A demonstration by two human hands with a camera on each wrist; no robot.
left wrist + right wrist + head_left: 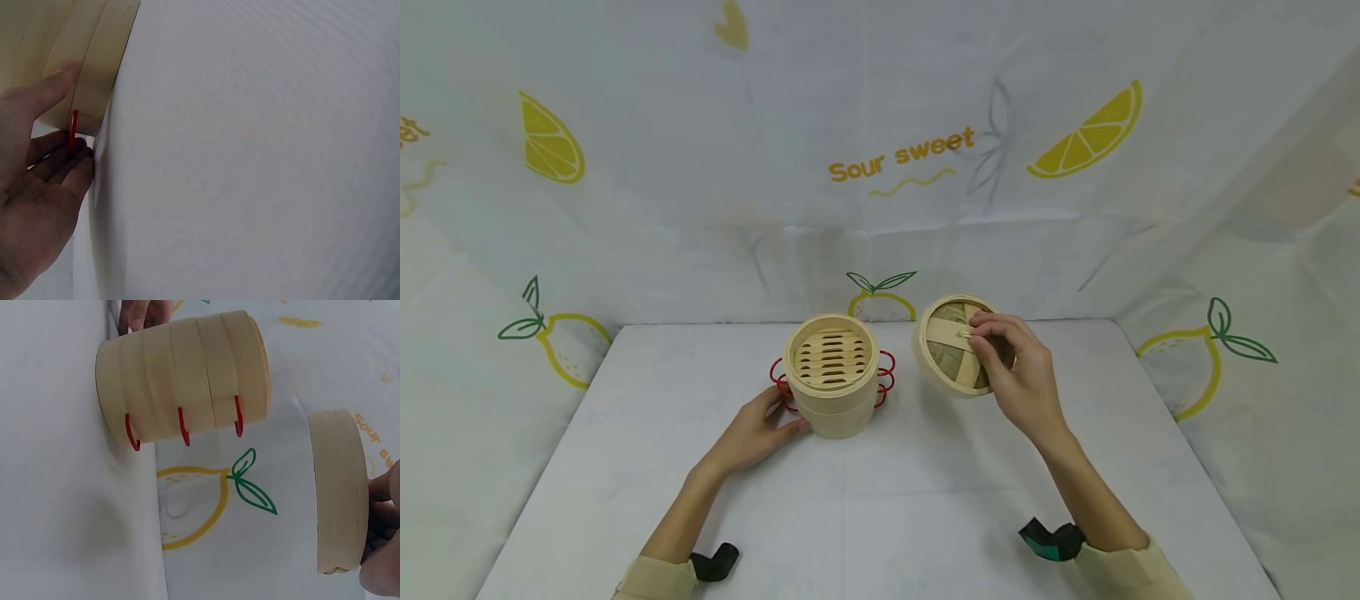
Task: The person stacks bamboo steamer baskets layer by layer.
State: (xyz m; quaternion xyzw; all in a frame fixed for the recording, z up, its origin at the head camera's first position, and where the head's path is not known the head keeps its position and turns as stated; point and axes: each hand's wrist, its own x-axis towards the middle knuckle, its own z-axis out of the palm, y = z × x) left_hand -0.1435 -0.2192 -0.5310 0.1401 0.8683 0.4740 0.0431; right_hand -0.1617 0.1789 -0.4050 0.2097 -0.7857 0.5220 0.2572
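Observation:
A stack of round bamboo steamer baskets (pixel 832 400) stands on the white table, its slatted top tier uncovered. Small red handles (pixel 183 427) stick out from both sides. My left hand (pixel 760 431) holds the lower left side of the stack: the thumb lies on the wall and the fingers bend beside a red handle (pixel 73 128). To the right, the woven bamboo lid (pixel 946 333) is up off the table, tilted and apart from the stack. My right hand (pixel 1026 375) pinches it at the middle of its top. In the right wrist view, the lid's rim (pixel 337 494) shows edge-on.
A white cloth (pixel 865 517) covers the table. Behind it and at both sides hangs a white sheet (pixel 700 167) printed with lemons and lettering. Black straps (pixel 1052 540) sit at both wrists, by the pale sleeves (pixel 1127 573).

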